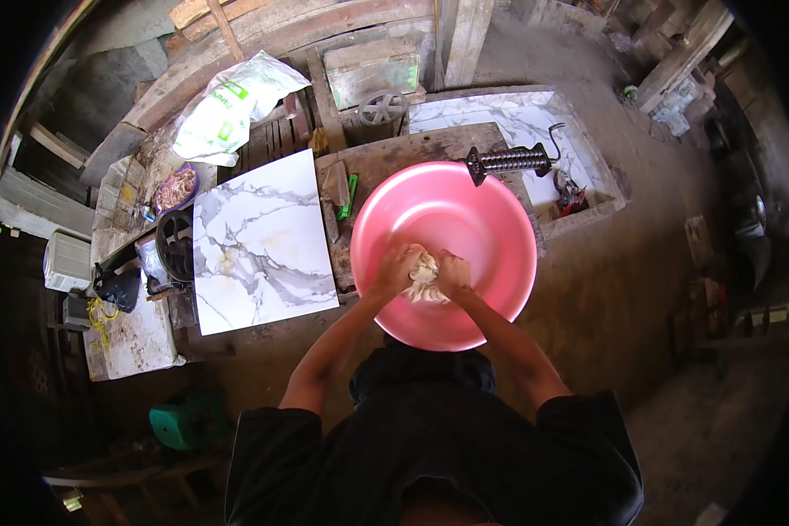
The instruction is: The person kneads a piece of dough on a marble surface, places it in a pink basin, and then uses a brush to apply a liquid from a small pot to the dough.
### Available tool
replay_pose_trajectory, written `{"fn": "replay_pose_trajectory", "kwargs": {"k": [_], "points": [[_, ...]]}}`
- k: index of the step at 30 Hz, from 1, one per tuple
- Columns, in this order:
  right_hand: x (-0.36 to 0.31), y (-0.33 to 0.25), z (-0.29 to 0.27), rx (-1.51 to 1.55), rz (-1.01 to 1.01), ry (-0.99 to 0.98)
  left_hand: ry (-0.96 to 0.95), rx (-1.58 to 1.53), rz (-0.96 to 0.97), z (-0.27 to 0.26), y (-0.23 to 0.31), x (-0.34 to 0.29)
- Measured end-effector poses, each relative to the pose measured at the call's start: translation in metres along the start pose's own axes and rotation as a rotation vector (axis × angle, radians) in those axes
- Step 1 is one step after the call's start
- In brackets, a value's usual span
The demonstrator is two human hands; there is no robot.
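A lump of pale dough [424, 279] lies low inside a large pink basin [502, 230], close to the side nearest me. My left hand [398, 268] is closed on the dough's left side. From the right, my right hand [453, 273] grips the same lump, its fingers curled into it. Parts of the dough are hidden beneath both hands. The basin rests on a worn wooden table [465, 140].
Left of the basin lies a white marbled tile board [265, 245], with a green-handled tool [348, 196] between them. A black spiral roller with a crank [513, 162] sits at the basin's far right rim. A white sack [237, 110] and a dark wheel [174, 245] are further left.
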State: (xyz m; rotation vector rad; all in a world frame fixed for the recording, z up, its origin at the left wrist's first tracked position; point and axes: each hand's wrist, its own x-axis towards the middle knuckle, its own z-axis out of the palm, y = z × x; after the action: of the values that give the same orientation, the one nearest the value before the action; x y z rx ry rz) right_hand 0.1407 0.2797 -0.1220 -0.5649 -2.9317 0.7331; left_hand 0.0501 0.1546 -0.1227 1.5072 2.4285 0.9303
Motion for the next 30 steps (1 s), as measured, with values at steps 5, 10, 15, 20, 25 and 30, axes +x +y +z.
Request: {"fn": "replay_pose_trajectory", "kwargs": {"k": [5,10,15,20,25,30], "points": [[0.002,0.002,-0.005,0.187,0.038,-0.069,-0.067,-0.021,-0.152,-0.01,0.008,0.004],[-0.022,-0.008,-0.036,0.398,-0.077,-0.185,-0.028,-0.278,-0.144,-0.003,-0.017,-0.008],[-0.032,-0.009,-0.02,-0.174,-0.393,-0.216,-0.228,-0.398,-0.312,-0.03,-0.009,-0.008],[-0.025,-0.021,-0.012,-0.313,-0.364,-0.221,-0.159,-0.228,-0.374,-0.014,0.01,-0.021],[-0.029,-0.024,-0.014,-0.281,-0.291,-0.291,-0.079,-0.013,-0.452,-0.005,0.029,-0.031],[-0.029,-0.021,-0.011,-0.138,-0.236,-0.33,-0.195,-0.208,-0.532,-0.012,0.03,-0.026]]}}
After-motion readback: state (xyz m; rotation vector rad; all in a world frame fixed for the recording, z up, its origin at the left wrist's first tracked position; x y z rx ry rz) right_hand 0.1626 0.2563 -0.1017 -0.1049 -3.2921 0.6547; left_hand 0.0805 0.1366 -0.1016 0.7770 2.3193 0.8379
